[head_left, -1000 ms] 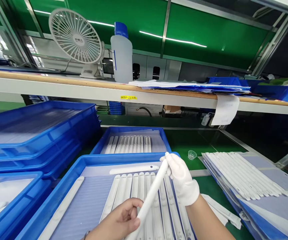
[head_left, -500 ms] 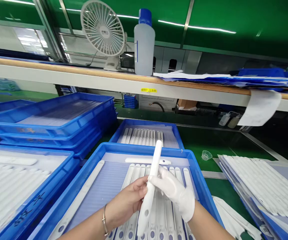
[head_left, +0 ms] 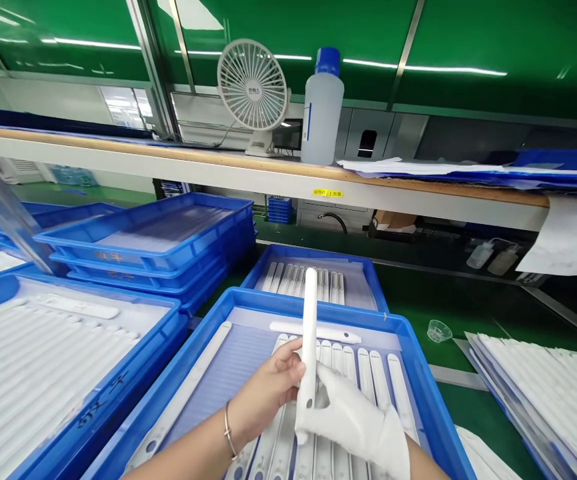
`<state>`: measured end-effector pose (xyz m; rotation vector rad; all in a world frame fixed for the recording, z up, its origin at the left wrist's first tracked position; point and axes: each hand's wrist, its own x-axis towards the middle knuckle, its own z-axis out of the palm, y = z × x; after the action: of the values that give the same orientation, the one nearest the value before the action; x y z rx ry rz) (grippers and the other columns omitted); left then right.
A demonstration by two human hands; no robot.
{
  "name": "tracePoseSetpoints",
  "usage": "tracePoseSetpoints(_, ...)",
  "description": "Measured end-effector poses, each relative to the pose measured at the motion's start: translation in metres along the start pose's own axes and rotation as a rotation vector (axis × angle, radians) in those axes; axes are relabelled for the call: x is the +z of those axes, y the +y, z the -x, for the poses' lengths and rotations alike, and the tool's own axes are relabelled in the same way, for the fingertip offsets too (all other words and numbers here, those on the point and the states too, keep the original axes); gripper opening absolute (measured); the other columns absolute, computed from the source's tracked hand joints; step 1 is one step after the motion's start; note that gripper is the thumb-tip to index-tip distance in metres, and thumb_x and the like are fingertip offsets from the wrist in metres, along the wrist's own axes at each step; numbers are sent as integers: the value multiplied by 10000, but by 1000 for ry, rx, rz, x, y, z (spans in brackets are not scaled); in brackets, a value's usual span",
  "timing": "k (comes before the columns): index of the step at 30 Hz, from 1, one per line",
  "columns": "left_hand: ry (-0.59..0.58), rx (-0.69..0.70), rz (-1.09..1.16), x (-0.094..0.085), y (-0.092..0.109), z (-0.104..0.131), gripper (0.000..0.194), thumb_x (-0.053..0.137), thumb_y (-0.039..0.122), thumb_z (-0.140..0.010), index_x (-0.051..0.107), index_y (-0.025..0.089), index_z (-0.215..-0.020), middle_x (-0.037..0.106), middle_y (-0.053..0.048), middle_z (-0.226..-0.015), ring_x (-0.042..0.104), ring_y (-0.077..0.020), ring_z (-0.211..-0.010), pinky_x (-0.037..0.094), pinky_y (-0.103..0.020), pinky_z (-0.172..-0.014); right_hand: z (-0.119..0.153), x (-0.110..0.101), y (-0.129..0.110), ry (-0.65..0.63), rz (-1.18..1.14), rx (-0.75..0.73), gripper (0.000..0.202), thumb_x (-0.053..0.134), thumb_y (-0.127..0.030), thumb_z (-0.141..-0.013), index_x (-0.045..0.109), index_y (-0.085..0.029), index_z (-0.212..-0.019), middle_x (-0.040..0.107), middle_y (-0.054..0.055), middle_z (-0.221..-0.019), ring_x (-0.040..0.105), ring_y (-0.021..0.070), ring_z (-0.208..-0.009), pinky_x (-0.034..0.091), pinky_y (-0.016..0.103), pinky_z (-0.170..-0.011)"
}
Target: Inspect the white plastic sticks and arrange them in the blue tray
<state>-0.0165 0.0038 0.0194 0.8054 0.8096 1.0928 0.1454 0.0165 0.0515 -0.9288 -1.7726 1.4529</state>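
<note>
A long white plastic strip (head_left: 309, 320) with a small dark hole near its lower end stands almost upright between my hands. My bare left hand (head_left: 275, 377), with a bracelet at the wrist, pinches it at mid-length. In a white glove, my right hand (head_left: 351, 413) grips its lower end, thumb across the front. Beneath them is a blue tray (head_left: 413, 360) lined with pale ribbed sheet. Similar white strips lie side by side in it, partly hidden by my hands. One strip (head_left: 188, 380) rests along the tray's left side, another (head_left: 335, 333) crosswise at the back.
At left a blue tray (head_left: 168, 320) holds many white strips, with stacked trays (head_left: 153, 240) behind it. More strips (head_left: 543, 393) lie at right near a clear cup (head_left: 439, 331). A shelf (head_left: 268, 172) crosses above, carrying a fan (head_left: 253, 87) and a bottle (head_left: 322, 113).
The strip has turned from leaning right to nearly upright. My right hand has slid down from its middle to its lower end. The whole view has shifted left.
</note>
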Motion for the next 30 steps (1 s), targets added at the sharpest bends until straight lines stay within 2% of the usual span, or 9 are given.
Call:
tracePoseSetpoints(2, 2, 47, -109, -1, -2, -1, 642, 758, 467, -712, 543, 205, -1258, 515, 17, -745, 513, -130, -672, 404, -268, -648, -1, -5, 1, -16, -44, 6, 303, 637, -374, -814, 662, -231, -1080, 692, 35, -878, 659, 245, -848, 549, 393, -790)
tracePoseSetpoints(5, -26, 101, -279, -3, -5, -2, 627, 747, 509, -699, 601, 169, -1205, 472, 29, -677, 448, -121, -637, 362, -263, -629, -5, -11, 8, 43, -109, 3, 258, 651, -350, -821, 687, -206, -1032, 699, 52, -934, 652, 252, -908, 523, 382, -846)
tracePoseSetpoints(10, -43, 156, -429, -5, -8, -2, 571, 694, 543, -729, 639, 194, -1178, 456, 24, -689, 430, -141, -673, 360, -288, -679, -8, -15, 14, 68, -106, -4, 238, 679, -373, -808, 714, -220, -986, 708, 46, -951, 645, 250, -911, 500, 371, -865)
tracePoseSetpoints(15, -30, 167, -489, -5, -7, -1, 519, 675, 511, -749, 642, 206, -1167, 450, 24, -695, 426, -148, -680, 357, -281, -674, -8, -16, 12, 48, -62, -25, 205, 645, -358, -827, 716, -226, -966, 704, 32, -924, 642, 246, -911, 496, 356, -841)
tracePoseSetpoints(19, -4, 179, -589, -4, -9, 0, 467, 638, 411, -780, 614, 199, -1195, 451, 23, -704, 451, -151, -678, 375, -272, -671, -9, -17, 18, 16, -14, -19, 222, 591, -383, -859, 697, -199, -921, 689, 35, -886, 632, 237, -867, 498, 348, -790)
tracePoseSetpoints(23, 51, 166, -866, 3, -6, 5, 437, 563, 277, -806, 579, 221, -1239, 522, 13, -730, 503, -158, -677, 383, -259, -649, -10, -18, 21, -38, 30, -77, 276, 541, -417, -887, 679, -177, -891, 673, 42, -849, 616, 225, -815, 493, 347, -765)
tracePoseSetpoints(26, 138, 183, -1047, 5, 2, 13, 429, 515, 256, -821, 579, 212, -1243, 574, 7, -713, 526, -170, -662, 378, -262, -641, -9, -22, 15, -13, 80, -66, 295, 512, -425, -907, 681, -193, -978, 674, 52, -912, 619, 241, -895, 475, 375, -847)
tracePoseSetpoints(30, 287, 135, -1226, -10, 16, 31, 444, 490, 276, -818, 579, 192, -1245, 596, 6, -697, 556, -190, -670, 372, -267, -636, -4, -35, 6, 72, 104, 27, 349, 478, -471, -916, 641, -226, -1105, 672, 60, -991, 625, 247, -889, 477, 406, -857)
